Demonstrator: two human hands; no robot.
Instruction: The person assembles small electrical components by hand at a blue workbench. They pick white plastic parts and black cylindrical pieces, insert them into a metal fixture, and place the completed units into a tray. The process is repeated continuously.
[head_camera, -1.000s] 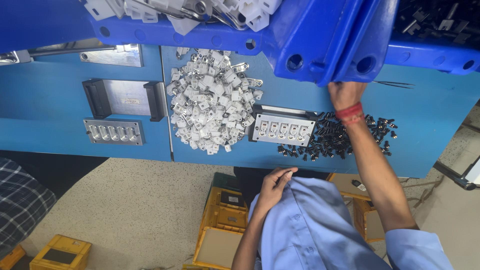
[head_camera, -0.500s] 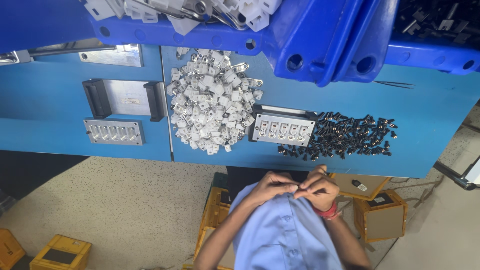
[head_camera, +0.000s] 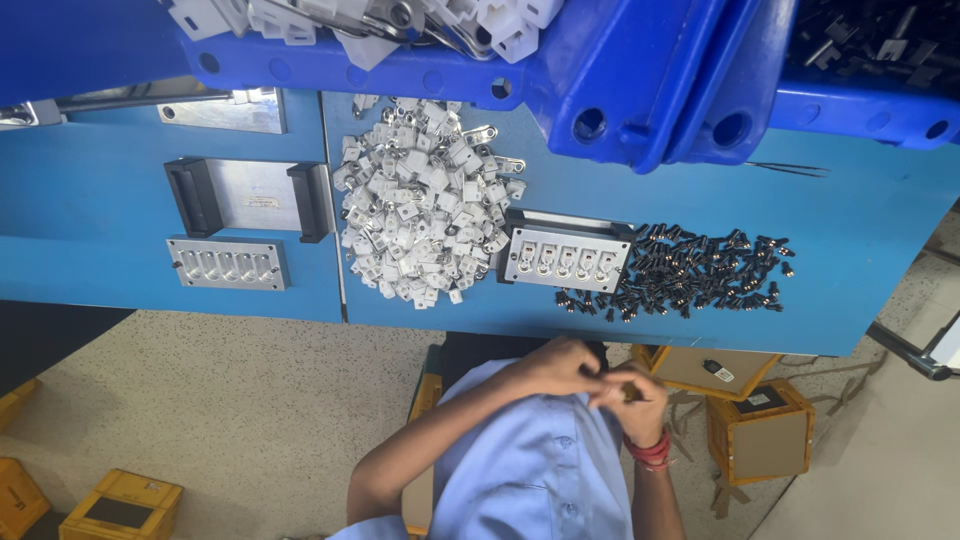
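Bright, even light; soft shadows; sharp focus throughout.

clips (head_camera: 420, 225) left of fixture (head_camera: 566, 258), pins (head_camera: 690, 275) right

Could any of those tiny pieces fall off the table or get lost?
Maybe. The heap of small black metal pins spreads close to the front edge of the blue worktable, so a nudge might roll some onto the floor. The left hand and right hand meet over the lap, off the table, with something small and dark between them; if it slips it may drop. The pile of small white plastic clips lies loose and might scatter.
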